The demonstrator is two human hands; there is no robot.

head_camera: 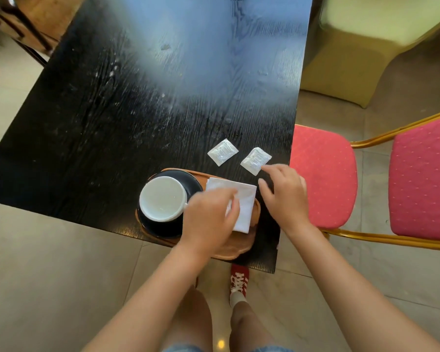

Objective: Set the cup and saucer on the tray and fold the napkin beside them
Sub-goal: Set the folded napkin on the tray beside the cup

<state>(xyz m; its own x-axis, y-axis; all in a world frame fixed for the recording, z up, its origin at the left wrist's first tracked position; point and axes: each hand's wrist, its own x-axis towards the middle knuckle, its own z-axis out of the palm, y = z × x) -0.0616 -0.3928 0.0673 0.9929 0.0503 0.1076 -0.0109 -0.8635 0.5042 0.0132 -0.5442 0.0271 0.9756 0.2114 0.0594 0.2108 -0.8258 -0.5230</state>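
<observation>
An empty white cup (pixel 161 198) stands on a dark saucer (pixel 193 185), and both rest on the left part of an oval wooden tray (pixel 235 246) at the table's near edge. To the right of the saucer a folded white napkin (pixel 244 201) lies on the tray. My left hand (pixel 208 217) is over the napkin's left side with its fingers pinching the cloth. My right hand (pixel 285 196) hovers just right of the napkin with fingers spread, its index finger touching the nearer of two white sachets.
Two small white sachets (pixel 222 151) (pixel 255 160) lie on the black wooden table (pixel 112 118) just beyond the tray. A red-cushioned chair with a gold frame (pixel 323 179) stands close at the right. A wooden chair (pixel 28 24) is at the far left corner.
</observation>
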